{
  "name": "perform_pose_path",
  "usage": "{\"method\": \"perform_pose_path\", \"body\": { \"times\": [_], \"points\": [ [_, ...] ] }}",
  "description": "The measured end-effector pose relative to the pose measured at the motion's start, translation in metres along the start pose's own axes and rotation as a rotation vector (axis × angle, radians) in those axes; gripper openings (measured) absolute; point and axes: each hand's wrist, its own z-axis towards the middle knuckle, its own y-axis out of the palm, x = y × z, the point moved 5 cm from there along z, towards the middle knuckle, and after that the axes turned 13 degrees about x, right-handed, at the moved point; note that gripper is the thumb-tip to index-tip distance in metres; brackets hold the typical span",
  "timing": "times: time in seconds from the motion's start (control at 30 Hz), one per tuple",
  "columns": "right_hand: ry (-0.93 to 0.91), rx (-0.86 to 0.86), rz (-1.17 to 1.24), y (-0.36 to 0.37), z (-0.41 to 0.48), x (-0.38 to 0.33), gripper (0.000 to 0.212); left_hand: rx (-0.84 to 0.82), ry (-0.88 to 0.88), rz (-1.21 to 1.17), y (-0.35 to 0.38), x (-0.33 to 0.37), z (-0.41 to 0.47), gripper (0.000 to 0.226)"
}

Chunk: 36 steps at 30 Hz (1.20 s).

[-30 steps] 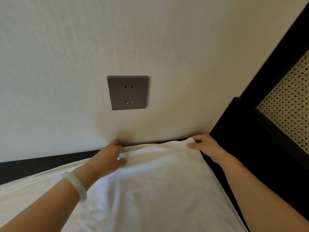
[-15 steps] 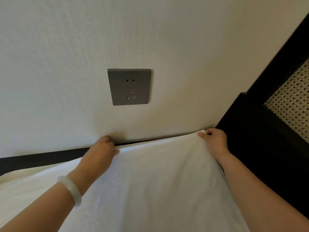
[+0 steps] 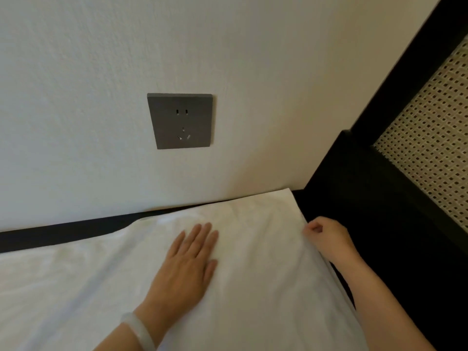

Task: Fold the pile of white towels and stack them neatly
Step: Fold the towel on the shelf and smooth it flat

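Note:
A white towel [image 3: 266, 287] lies spread over a dark surface, its far edge close to the wall and its far right corner flat. My left hand [image 3: 186, 264] rests flat on the towel with straight fingers, palm down, a pale bangle on the wrist. At the towel's right edge my right hand [image 3: 326, 235] pinches the cloth between curled fingers and thumb. More white cloth [image 3: 50, 287] extends to the left under the same sheet; its folds are hard to tell apart.
A white wall with a grey power socket [image 3: 181, 121] rises just behind the towel. A dark strip of the surface [image 3: 63, 228] shows along the wall. On the right stands black furniture [image 3: 379, 198] with a woven cane panel [image 3: 430, 148].
Both hands have left the towel's far edge and come nearer. The left hand now lies flat on the cloth; the right has slid down the right edge. The far edge lies flat.

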Motion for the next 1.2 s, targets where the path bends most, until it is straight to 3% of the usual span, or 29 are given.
{"method": "perform_pose_path", "body": {
  "times": [0.17,0.3,0.37,0.43,0.53,0.63,0.8,0.97,1.03,1.1,1.2],
  "points": [
    [0.065,0.004,-0.133,-0.01,-0.029,0.021,0.015,-0.033,-0.055,-0.112,0.003,-0.004,-0.001,0.058],
    [0.125,-0.023,-0.173,-0.009,-0.032,0.023,0.02,0.092,-0.293,-0.399,-0.014,-0.014,-0.003,0.043],
    [0.176,-0.059,-0.142,-0.007,-0.03,0.025,0.022,0.071,-0.331,-0.424,-0.013,-0.017,-0.006,0.061],
    [0.19,-0.067,-0.055,-0.007,-0.028,0.025,0.022,0.041,-0.325,-0.381,-0.009,-0.018,-0.006,0.074],
    [0.177,0.059,0.07,-0.014,-0.026,0.028,0.02,0.052,-0.325,-0.381,-0.011,-0.015,-0.002,0.066],
    [0.188,0.147,-0.007,-0.009,-0.032,0.03,0.016,0.066,-0.243,-0.357,-0.012,-0.013,0.003,0.047],
    [0.19,0.174,-0.03,-0.003,-0.035,0.029,0.014,-0.096,-0.087,-0.109,0.009,-0.01,0.0,0.074],
    [0.205,0.185,-0.041,-0.011,-0.037,0.028,0.019,-0.151,-0.059,0.069,0.016,0.013,-0.006,0.067],
    [0.055,0.273,-0.284,-0.011,-0.04,0.018,0.035,-0.16,-0.058,0.099,0.019,0.015,-0.006,0.067],
    [-0.266,0.362,-0.377,0.002,-0.05,-0.007,0.045,-0.158,-0.073,0.112,0.018,0.019,-0.004,0.069],
    [-0.615,0.044,-0.341,0.054,-0.064,-0.023,0.079,-0.145,-0.085,0.108,0.02,0.022,-0.001,0.069]
  ]
}}
